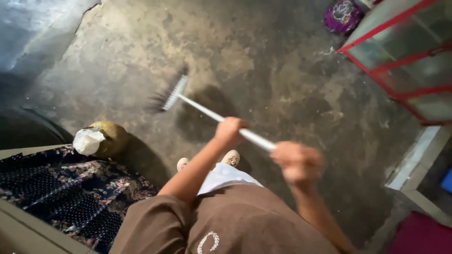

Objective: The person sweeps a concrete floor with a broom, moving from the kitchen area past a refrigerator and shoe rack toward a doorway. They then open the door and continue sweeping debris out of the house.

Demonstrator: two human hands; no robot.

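Floor (263,61), bare concrete, mottled grey and tan, is taking up most of the view; it is looking mostly free of loose debris, with a few pale scraps lying near the red-framed cabinet (405,61) at upper right, so by my judgement the sweeping is well along but the far right side is waiting. Patterned dark cloth (61,193) is lying at lower left over a pale ledge. Round yellowish object (109,137) is sitting just beside that cloth, with a crumpled white wrapper (87,140) resting on it. Purple patterned bag (343,15) is lying at the top edge, near the cabinet's corner; no readable label is showing. Broom (170,94) is reaching out over the floor, bristle head blurred, its white handle running back toward the body. Left hand (229,130) is clenching the handle midway. Right hand (297,162), blurred, is gripping the handle's near end.
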